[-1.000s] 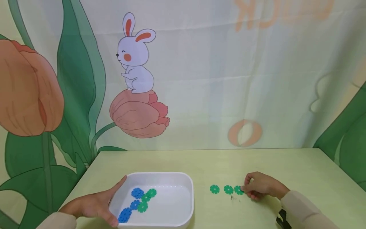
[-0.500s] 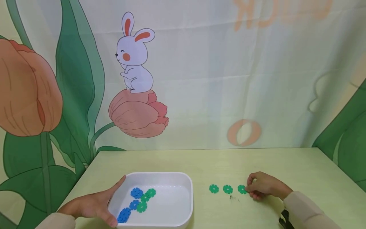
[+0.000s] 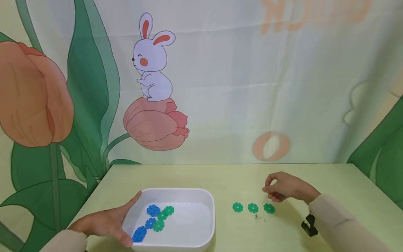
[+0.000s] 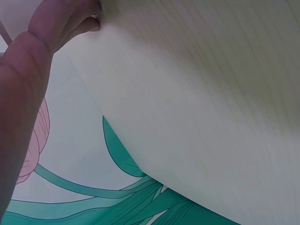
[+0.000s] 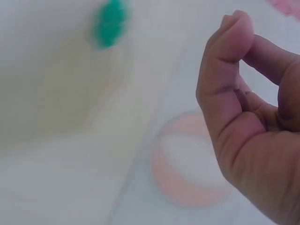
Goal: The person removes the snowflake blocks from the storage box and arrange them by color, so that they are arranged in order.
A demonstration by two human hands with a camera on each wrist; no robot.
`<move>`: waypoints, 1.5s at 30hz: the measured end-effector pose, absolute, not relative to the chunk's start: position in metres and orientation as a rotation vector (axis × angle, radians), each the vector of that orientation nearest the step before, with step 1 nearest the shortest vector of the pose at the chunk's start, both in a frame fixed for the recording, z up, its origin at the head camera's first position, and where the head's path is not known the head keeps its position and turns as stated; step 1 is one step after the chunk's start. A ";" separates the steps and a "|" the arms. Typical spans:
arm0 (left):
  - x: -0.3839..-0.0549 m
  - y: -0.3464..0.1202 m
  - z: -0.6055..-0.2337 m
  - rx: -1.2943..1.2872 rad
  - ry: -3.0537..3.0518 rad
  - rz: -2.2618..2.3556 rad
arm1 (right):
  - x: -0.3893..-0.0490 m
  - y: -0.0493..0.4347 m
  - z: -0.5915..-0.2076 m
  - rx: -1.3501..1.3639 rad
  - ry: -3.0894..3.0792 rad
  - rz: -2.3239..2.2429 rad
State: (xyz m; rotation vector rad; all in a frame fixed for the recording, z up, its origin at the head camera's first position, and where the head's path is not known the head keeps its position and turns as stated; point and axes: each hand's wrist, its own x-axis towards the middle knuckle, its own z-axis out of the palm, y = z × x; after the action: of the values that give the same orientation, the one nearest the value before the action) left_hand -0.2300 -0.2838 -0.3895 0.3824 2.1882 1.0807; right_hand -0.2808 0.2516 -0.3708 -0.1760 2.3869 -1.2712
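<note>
My left hand grips the left side of a white plastic bin, its thumb at the near corner and its fingers towards the far one. Inside lie several blue snowflake discs and green snowflake discs, some overlapping. To the bin's right, 3 green discs form a spaced row: a left disc, a middle disc and a right disc. Just above the right disc hovers my right hand, thumb and forefinger tips together, holding nothing visible. The right wrist view shows one blurred green disc.
A pale wooden table carries everything. Small dark marks lie below the middle disc. A printed curtain with a rabbit and tulips hangs behind the far edge. A black strap hangs at my right wrist.
My right hand slid the right disc rightward, widening its gap from the middle disc, then let go and rose away from it. The left hand stayed on the bin.
</note>
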 end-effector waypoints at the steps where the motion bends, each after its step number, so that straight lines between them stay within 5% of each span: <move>1: -0.230 -0.284 -0.390 0.380 2.189 1.076 | -0.283 0.245 -0.364 -0.207 2.383 -1.277; 12: -0.233 -0.278 -0.390 0.351 2.272 0.989 | -0.296 0.151 -0.322 -0.351 2.296 -1.296; 29: -0.228 -0.282 -0.391 0.305 2.263 1.029 | -0.292 0.044 -0.330 -0.422 2.162 -1.308; 45: -0.227 -0.281 -0.389 0.286 2.254 1.017 | -0.287 -0.004 -0.363 -0.424 2.087 -1.334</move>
State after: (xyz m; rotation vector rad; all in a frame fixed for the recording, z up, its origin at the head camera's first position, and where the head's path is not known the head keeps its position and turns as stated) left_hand -0.2272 -0.2813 -0.3887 0.2862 2.2545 1.0170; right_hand -0.2870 -0.0038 -0.3631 -0.4239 2.0871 -1.3339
